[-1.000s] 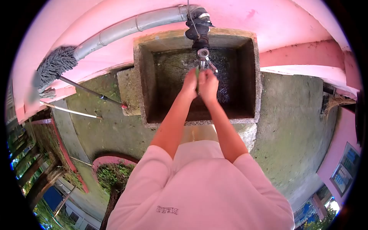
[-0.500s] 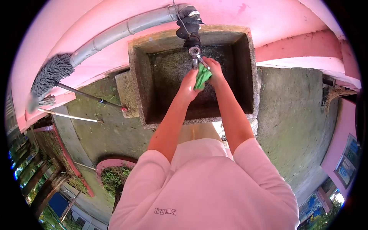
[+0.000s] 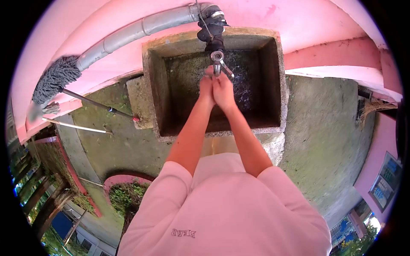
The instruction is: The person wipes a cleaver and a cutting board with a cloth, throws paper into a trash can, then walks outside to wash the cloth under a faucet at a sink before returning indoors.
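Note:
Under the spout of the metal tap (image 3: 217, 64), my left hand (image 3: 206, 87) and my right hand (image 3: 223, 88) are pressed together with curled fingers. The green cloth held between them half a second ago is hidden now, and no part of it shows in the basin. Both hands are over the rough concrete sink (image 3: 156, 96). Water glints on the sink's floor to the right of my right hand.
A grey pipe (image 3: 128, 40) runs along the pink wall to the tap. A grey mop (image 3: 57, 79) leans at the left, its dark handle reaching toward a stone block (image 3: 140, 102) beside the sink. A white pole (image 3: 79, 126) lies nearby.
My hands have drawn together and closed up under the spout. The green cloth, visible before between them, has gone out of sight. The tap's lever now shows uncovered.

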A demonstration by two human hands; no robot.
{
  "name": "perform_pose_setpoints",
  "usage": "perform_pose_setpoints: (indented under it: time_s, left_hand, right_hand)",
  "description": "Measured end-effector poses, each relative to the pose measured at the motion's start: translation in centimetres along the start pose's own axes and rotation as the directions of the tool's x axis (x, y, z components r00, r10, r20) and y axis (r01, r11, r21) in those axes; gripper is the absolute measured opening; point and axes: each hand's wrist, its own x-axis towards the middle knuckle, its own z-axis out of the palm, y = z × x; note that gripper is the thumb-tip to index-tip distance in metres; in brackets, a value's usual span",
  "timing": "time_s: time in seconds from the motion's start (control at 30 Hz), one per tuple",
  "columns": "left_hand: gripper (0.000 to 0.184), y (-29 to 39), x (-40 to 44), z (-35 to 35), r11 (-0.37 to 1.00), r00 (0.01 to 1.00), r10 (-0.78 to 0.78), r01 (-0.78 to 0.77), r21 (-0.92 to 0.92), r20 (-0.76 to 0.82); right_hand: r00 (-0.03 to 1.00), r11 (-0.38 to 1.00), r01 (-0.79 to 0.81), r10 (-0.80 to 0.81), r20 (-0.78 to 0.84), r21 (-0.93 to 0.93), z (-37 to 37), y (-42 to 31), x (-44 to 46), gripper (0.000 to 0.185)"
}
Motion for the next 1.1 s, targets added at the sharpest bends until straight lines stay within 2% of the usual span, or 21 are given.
perform_pose_setpoints:
  time_s: [0.03,0.1,0.13,0.17,0.23,0.27,0.3,0.33,0.37,0.4,0.47,0.5,0.57,0.63,0.7,0.8,0.9,0.97,1.03,1.07,1.1]
  left_hand:
    - [0.026,0.6,-0.6,0.5,1.000,1.000,0.000,0.000,-0.002,-0.002]
    - [0.023,3.1,-3.0,2.1,0.936,0.991,-0.074,0.107,0.336,-0.111]
    - [0.025,3.7,-3.7,2.0,0.893,0.990,-0.136,0.140,0.427,-0.041]
    - [0.025,4.0,-4.1,2.1,0.894,0.990,-0.132,0.137,0.426,-0.040]
    - [0.033,4.5,-4.5,2.3,0.640,0.985,0.090,-0.173,0.749,0.151]
    - [0.039,4.3,-4.1,1.7,0.512,0.925,0.262,-0.374,0.773,0.275]
    - [0.039,4.6,-4.2,1.6,0.517,0.924,0.263,-0.377,0.768,0.277]
    - [0.041,5.0,-4.4,1.4,0.334,0.867,0.325,-0.478,0.812,0.377]
    - [0.043,5.4,-4.6,1.3,0.133,0.798,0.363,-0.556,0.821,0.481]
    - [0.043,5.9,-4.9,1.5,0.133,0.796,0.364,-0.559,0.819,0.484]
    - [0.037,7.2,-5.8,2.1,0.043,0.778,0.354,-0.568,0.822,0.519]
    - [0.037,7.8,-6.3,2.5,-0.004,0.768,0.348,-0.572,0.820,0.537]
    - [0.034,8.9,-7.5,3.2,0.008,0.769,0.384,-0.557,0.831,0.512]
    - [0.032,9.6,-8.3,3.5,0.020,0.766,0.420,-0.544,0.839,0.486]
    - [0.032,10.1,-9.0,3.7,0.071,0.749,0.441,-0.578,0.813,0.494]
    - [0.032,10.8,-10.1,4.0,0.074,0.751,0.433,-0.580,0.811,0.498]
    - [0.033,11.2,-11.2,3.8,0.025,0.734,0.429,-0.592,0.805,0.527]
    - [0.032,11.9,-12.2,2.9,0.003,0.726,0.426,-0.598,0.801,0.540]
    - [0.033,12.3,-12.7,1.7,-0.008,0.724,0.407,-0.607,0.794,0.557]
    - [0.032,13.0,-13.1,1.5,0.075,0.773,0.359,-0.582,0.810,0.523]
    - [0.032,13.0,-13.6,1.5,0.163,0.821,0.305,-0.545,0.822,0.483]
  right_hand:
    - [0.970,0.963,0.240,-0.243,-0.010,-0.120,-0.2,-0.8,-0.6,0.025]
    - [0.987,0.979,-0.157,0.160,-0.017,0.127,-1.2,0.6,0.0,0.031]
    - [0.982,0.976,-0.170,0.180,-0.065,0.134,-2.2,2.4,1.1,0.027]
    - [0.979,0.987,-0.152,0.157,-0.126,0.052,-2.9,4.7,1.9,0.023]
    - [0.970,0.950,-0.245,0.241,-0.043,-0.194,-5.4,5.9,2.4,0.021]
    - [0.975,0.953,-0.222,0.213,-0.061,-0.205,-6.5,5.5,2.3,0.019]
    - [0.979,0.955,-0.200,0.187,-0.080,-0.218,-7.6,5.2,2.0,0.018]
    - [0.993,0.940,-0.098,0.069,-0.099,-0.326,-8.7,4.7,1.7,0.015]
    - [0.991,0.952,-0.081,0.047,-0.121,-0.296,-9.6,3.7,1.3,0.013]
    - [0.992,0.958,-0.100,0.075,-0.102,-0.268,-10.3,2.4,1.3,0.013]
    - [0.991,0.964,-0.118,0.100,-0.085,-0.239,-11.2,-1.2,1.2,0.014]
    - [0.997,0.986,-0.014,0.002,-0.078,-0.164,-11.0,-3.9,1.2,0.016]
    - [0.982,0.982,0.178,-0.182,-0.056,-0.064,-10.7,-8.7,0.9,0.025]
    - [0.961,0.949,0.277,-0.276,0.028,-0.153,-10.6,-11.8,0.3,0.030]
    - [0.954,0.935,0.300,-0.290,0.081,-0.187,-10.4,-13.5,-0.7,0.035]
    - [0.968,0.963,0.246,-0.239,0.073,-0.106,-9.8,-13.7,-1.7,0.040]
    - [0.958,0.959,0.277,-0.271,0.093,-0.055,-9.3,-13.3,-2.2,0.043]
    - [0.932,0.952,0.306,-0.299,0.207,0.000,-9.4,-13.8,-2.5,0.042]
    - [0.939,0.964,0.228,-0.255,0.233,0.135,-10.1,-12.7,-2.1,0.036]
    - [0.968,0.937,-0.098,0.012,0.249,0.336,-10.7,-10.3,-0.8,0.030]
    - [0.969,0.886,-0.186,0.095,0.227,0.424,-10.2,-8.6,-0.6,0.026]
